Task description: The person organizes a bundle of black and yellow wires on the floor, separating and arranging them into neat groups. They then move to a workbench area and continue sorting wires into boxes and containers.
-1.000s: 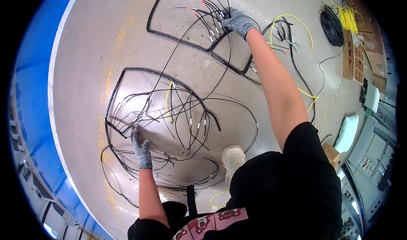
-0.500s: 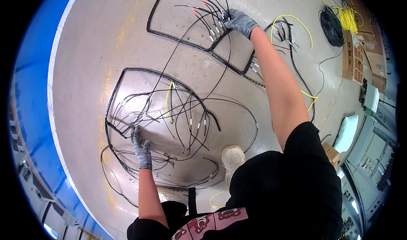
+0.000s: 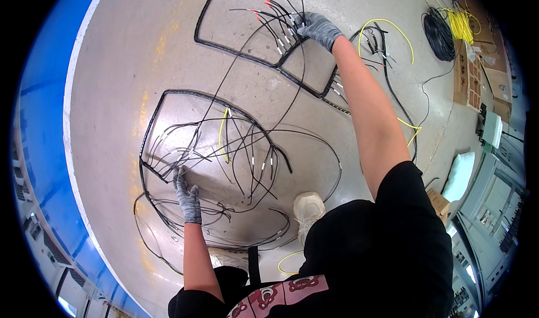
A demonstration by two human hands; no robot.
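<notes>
A black wiring harness (image 3: 236, 53) with taped branches lies on the floor at the top. My gloved right hand (image 3: 319, 29) reaches far forward, closed around one branch's wires. Their loose ends fan out leftward, with red tips (image 3: 267, 3) and white labels (image 3: 279, 51). Lower left is another black taped harness section (image 3: 150, 121), its thin wires (image 3: 247, 149) spread in a tangle. My gloved left hand (image 3: 188, 200) is low over that tangle, fingers stretched forward and thumb apart. Its fingertips meet the wires near a short branch; whether they pinch one is hidden.
A coil of black cable (image 3: 439, 34) and a yellow coil (image 3: 463, 25) lie at the upper right beside cardboard boxes (image 3: 461, 74). My shoe (image 3: 308, 211) stands close to the looped wires. A blue surface with a white edge (image 3: 68, 88) runs along the left.
The red-tipped wire ends by my right hand have shifted slightly, and that hand has turned a little. My left hand stays in place.
</notes>
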